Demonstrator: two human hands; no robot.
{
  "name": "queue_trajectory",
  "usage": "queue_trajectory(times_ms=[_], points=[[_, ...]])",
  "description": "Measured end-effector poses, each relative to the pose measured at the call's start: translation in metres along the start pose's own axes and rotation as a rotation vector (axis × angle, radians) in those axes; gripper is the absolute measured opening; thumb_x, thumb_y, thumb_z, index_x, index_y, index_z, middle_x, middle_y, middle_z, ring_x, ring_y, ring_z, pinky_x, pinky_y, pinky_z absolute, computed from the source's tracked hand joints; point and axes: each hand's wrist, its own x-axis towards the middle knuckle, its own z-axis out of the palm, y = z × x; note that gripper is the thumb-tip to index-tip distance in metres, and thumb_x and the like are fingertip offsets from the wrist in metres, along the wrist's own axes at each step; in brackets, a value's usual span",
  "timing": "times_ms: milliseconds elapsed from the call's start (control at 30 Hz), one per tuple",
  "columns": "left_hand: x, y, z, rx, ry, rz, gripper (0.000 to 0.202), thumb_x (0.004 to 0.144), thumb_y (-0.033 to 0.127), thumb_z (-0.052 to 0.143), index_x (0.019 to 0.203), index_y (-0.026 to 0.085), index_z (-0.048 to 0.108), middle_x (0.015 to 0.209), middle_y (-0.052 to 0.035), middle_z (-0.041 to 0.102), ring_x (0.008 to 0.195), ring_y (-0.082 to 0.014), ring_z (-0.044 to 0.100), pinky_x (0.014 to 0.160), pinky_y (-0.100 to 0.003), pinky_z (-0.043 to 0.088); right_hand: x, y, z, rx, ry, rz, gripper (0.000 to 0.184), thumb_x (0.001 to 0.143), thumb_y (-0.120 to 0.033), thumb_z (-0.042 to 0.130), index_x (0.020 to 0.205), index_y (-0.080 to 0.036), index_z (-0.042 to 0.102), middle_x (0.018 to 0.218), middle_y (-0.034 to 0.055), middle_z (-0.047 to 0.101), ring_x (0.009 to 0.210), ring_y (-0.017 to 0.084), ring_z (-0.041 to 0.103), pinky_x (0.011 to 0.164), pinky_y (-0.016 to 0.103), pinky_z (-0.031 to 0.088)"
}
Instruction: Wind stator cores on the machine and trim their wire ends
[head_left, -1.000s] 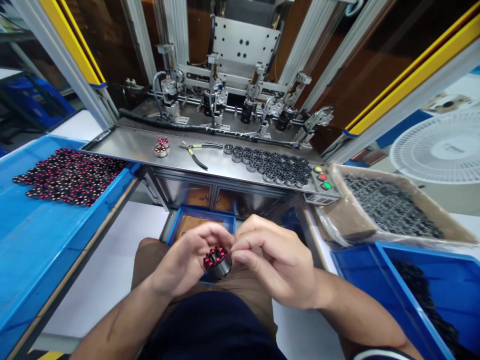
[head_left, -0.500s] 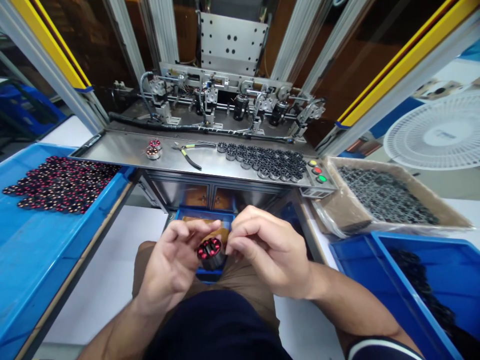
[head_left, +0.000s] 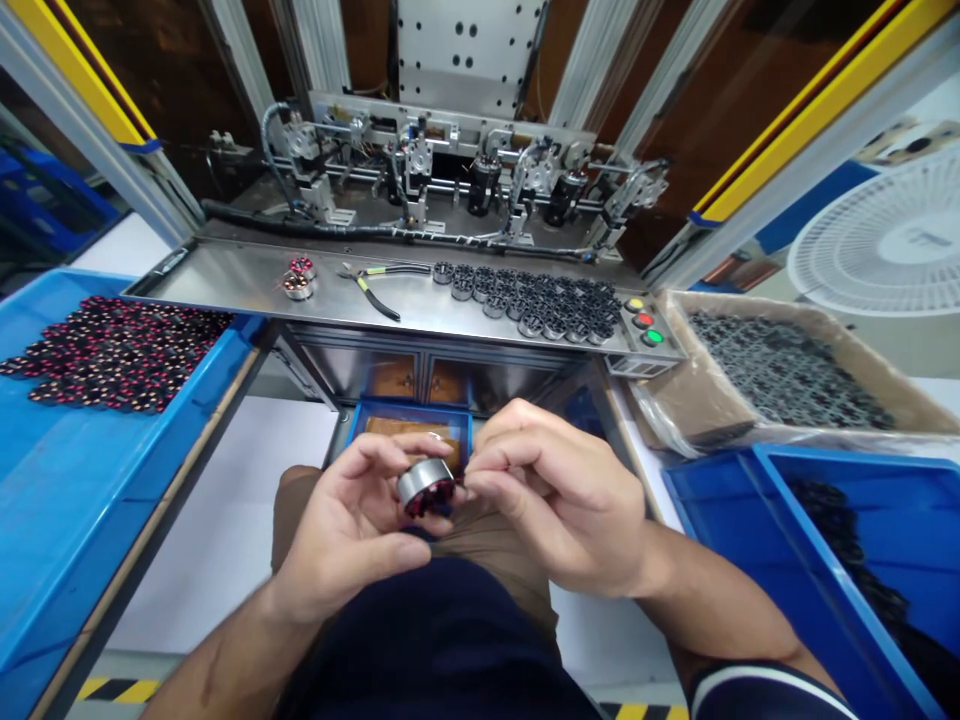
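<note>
A motor stator (head_left: 424,480) with a silver metal ring and dark red windings is held in the fingers of my left hand (head_left: 341,530). It is tilted, its smooth ring facing up and its wound face turned down toward me. My left thumb sticks out below it, apart from the ring. Close to the stator's right side, my right hand (head_left: 559,500) has thumb and forefinger pinched together. Whatever lies in that pinch is too small to make out; a thin wire cannot be told from the background.
Two wound stators (head_left: 298,280), pliers (head_left: 371,285) and several black cores (head_left: 536,298) lie on the metal ledge (head_left: 247,285). Left is a blue tray (head_left: 45,520) of wound stators; right, a carton (head_left: 697,420) of grey parts, a blue bin (head_left: 712,510) and buttons (head_left: 643,320). Behind stands the winding machine (head_left: 450,180).
My left hand has turned the stator: its red windings faced up before, and its silver ring does now. My right hand stays pinched beside it. The camera view has shifted slightly.
</note>
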Motion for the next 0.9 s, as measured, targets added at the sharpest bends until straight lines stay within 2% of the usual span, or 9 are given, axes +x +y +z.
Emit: queue_trajectory(times_ms=[100, 167, 267, 333, 533, 600, 700, 800, 900], points=[[0.001, -0.002, 0.001, 0.030, 0.064, 0.164, 0.031, 0.066, 0.012, 0.083, 0.086, 0.024, 0.062, 0.124, 0.0004, 0.059, 0.113, -0.0231, 0.064, 0.094, -0.034, 0.056, 0.001, 0.001, 0.001, 0.026, 0.002, -0.004, 0.009, 0.090, -0.011, 0.060, 0.084, -0.016, 0.066, 0.075, 0.0050, 0.066, 0.073, 0.015, 0.063, 0.065, 0.027, 0.055], [0.003, -0.004, 0.000, 0.048, 0.072, 0.191, 0.035, 0.065, 0.016, 0.085, 0.092, 0.025, 0.064, 0.124, -0.0010, 0.060, 0.118, -0.0243, 0.060, 0.095, -0.033, 0.054, 0.002, 0.004, 0.003, 0.052, -0.004, -0.039, 0.006, 0.089, -0.012, 0.062, 0.086, -0.015, 0.066, 0.077, 0.0055, 0.067, 0.075, 0.014, 0.063, 0.068, 0.027, 0.055], [0.006, -0.009, -0.003, 0.070, 0.034, 0.077, 0.050, 0.068, 0.028, 0.085, 0.114, 0.026, 0.064, 0.112, -0.0055, 0.066, 0.103, -0.0202, 0.065, 0.087, -0.029, 0.055, 0.003, 0.010, 0.005, 0.055, -0.023, -0.086, 0.004, 0.089, -0.014, 0.063, 0.086, -0.015, 0.066, 0.077, 0.0052, 0.068, 0.074, 0.014, 0.063, 0.068, 0.026, 0.055], [0.008, -0.011, -0.004, 0.090, 0.041, 0.041, 0.044, 0.073, 0.033, 0.081, 0.113, 0.023, 0.066, 0.102, -0.0062, 0.069, 0.095, -0.0191, 0.066, 0.084, -0.030, 0.055, 0.003, 0.012, 0.005, 0.041, -0.030, -0.087, 0.005, 0.090, -0.014, 0.061, 0.087, -0.016, 0.065, 0.077, 0.0053, 0.068, 0.074, 0.014, 0.064, 0.067, 0.027, 0.055], [0.011, -0.012, -0.004, 0.222, 0.158, 0.279, 0.029, 0.070, 0.021, 0.083, 0.097, 0.023, 0.071, 0.104, -0.0055, 0.068, 0.099, -0.0200, 0.066, 0.086, -0.031, 0.055, -0.004, 0.006, 0.011, -0.002, 0.130, -0.067, 0.006, 0.087, -0.010, 0.064, 0.086, -0.016, 0.066, 0.076, 0.0050, 0.066, 0.072, 0.015, 0.063, 0.065, 0.028, 0.055], [0.013, -0.011, -0.005, 0.242, 0.175, 0.324, 0.029, 0.070, 0.016, 0.082, 0.095, 0.024, 0.069, 0.106, -0.0046, 0.066, 0.097, -0.0197, 0.067, 0.086, -0.033, 0.056, -0.009, 0.000, 0.019, 0.032, 0.226, 0.032, 0.008, 0.085, -0.008, 0.064, 0.083, -0.016, 0.067, 0.074, 0.0043, 0.064, 0.070, 0.014, 0.061, 0.062, 0.027, 0.053], [0.016, -0.010, -0.008, 0.264, 0.211, 0.356, 0.029, 0.070, 0.010, 0.081, 0.091, 0.024, 0.067, 0.107, -0.0032, 0.064, 0.101, -0.0203, 0.067, 0.088, -0.035, 0.055, -0.018, -0.004, 0.034, 0.243, 0.289, 0.318, 0.011, 0.086, -0.016, 0.066, 0.074, -0.016, 0.066, 0.070, 0.0029, 0.062, 0.064, 0.012, 0.058, 0.056, 0.024, 0.049], [0.017, -0.009, -0.013, 0.265, 0.199, 0.360, 0.029, 0.069, 0.008, 0.081, 0.088, 0.023, 0.065, 0.105, -0.0022, 0.064, 0.102, -0.0199, 0.066, 0.089, -0.034, 0.055, -0.027, -0.001, 0.051, 0.640, 0.193, 0.604, 0.019, 0.083, -0.028, 0.071, 0.072, -0.015, 0.064, 0.067, 0.0009, 0.062, 0.056, 0.009, 0.056, 0.051, 0.021, 0.047], [0.016, -0.007, -0.017, 0.261, 0.182, 0.329, 0.029, 0.069, 0.010, 0.082, 0.086, 0.023, 0.063, 0.106, -0.0013, 0.064, 0.102, -0.0196, 0.067, 0.088, -0.033, 0.055, -0.032, 0.007, 0.064, 0.946, 0.123, 0.765, 0.028, 0.077, -0.036, 0.077, 0.073, -0.014, 0.062, 0.061, -0.0009, 0.062, 0.051, 0.007, 0.055, 0.049, 0.019, 0.046]])
